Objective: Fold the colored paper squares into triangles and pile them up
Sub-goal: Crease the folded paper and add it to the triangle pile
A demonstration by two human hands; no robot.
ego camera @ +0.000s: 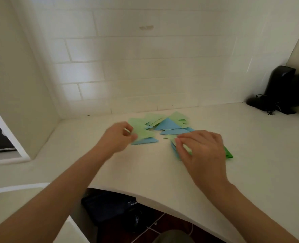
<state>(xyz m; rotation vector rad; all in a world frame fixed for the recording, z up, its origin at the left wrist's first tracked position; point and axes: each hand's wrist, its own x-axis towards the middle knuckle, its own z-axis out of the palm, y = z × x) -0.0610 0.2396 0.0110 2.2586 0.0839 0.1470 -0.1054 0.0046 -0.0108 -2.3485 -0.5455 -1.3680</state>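
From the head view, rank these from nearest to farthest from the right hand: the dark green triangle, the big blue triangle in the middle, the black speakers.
1. Dark green triangle: sticking out from under the right hand, on its right.
2. Big blue triangle: mid-pile, beyond the hand towards the wall.
3. Black speakers: far right corner.

On the desk (145,169), the folded triangles (169,124) lie just behind your fingers (180,137), between both hands. Some triangles lie under your right hand (203,146). The speakers (280,92) stand far right, at the wall.
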